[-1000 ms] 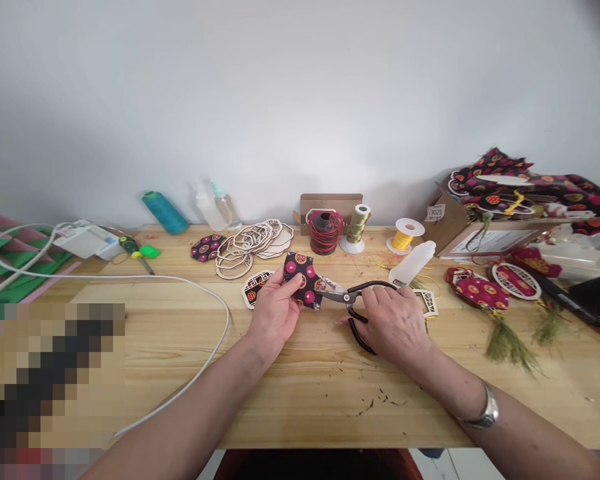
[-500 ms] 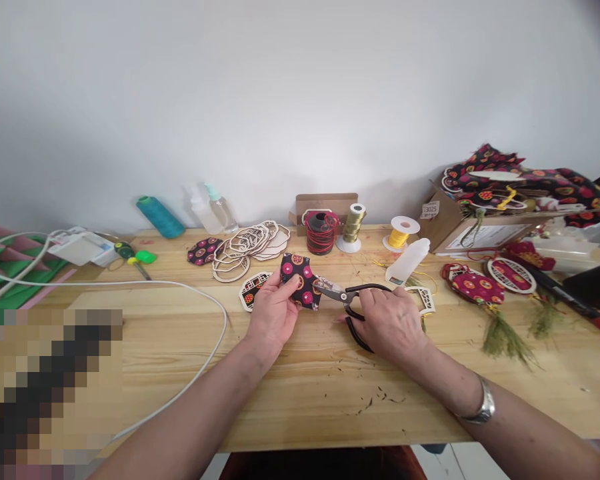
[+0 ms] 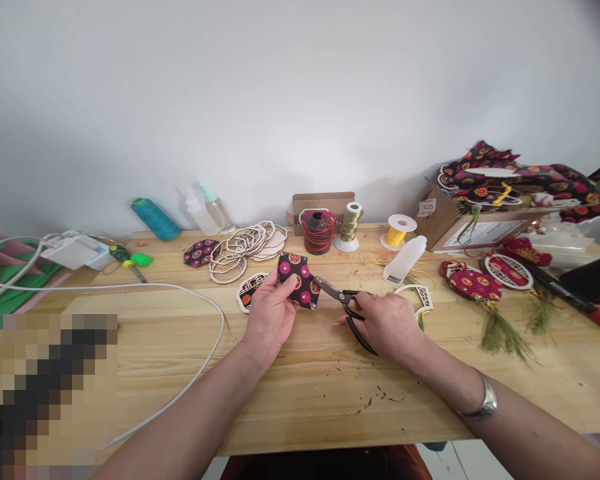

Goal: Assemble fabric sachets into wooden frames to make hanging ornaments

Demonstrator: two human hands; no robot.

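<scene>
Between the thumb and fingers of my left hand (image 3: 271, 308) is a piece of dark patterned fabric (image 3: 300, 283) with pink and orange round motifs. My right hand (image 3: 393, 327) grips black-handled scissors (image 3: 350, 303), their blades at the fabric's right edge. Just behind my left hand lies a fabric-backed wooden frame (image 3: 251, 292). Partly hidden behind my right hand is a pale wooden frame piece (image 3: 419, 293). Small dark scraps (image 3: 367, 402) are scattered on the table below the scissors.
Further back are thin wooden frames (image 3: 245, 247), a red cord spool (image 3: 319, 233), gold thread (image 3: 351, 227), yellow thread (image 3: 399, 232) and a white squeeze bottle (image 3: 405, 260). A cardboard box (image 3: 450, 220) heaped with fabric stands right. A white cable (image 3: 215, 307) curves across the left.
The scissor blades look closer together, and my right hand has tightened around the handles. My left hand still holds the fabric in nearly the same place. The view has shifted slightly.
</scene>
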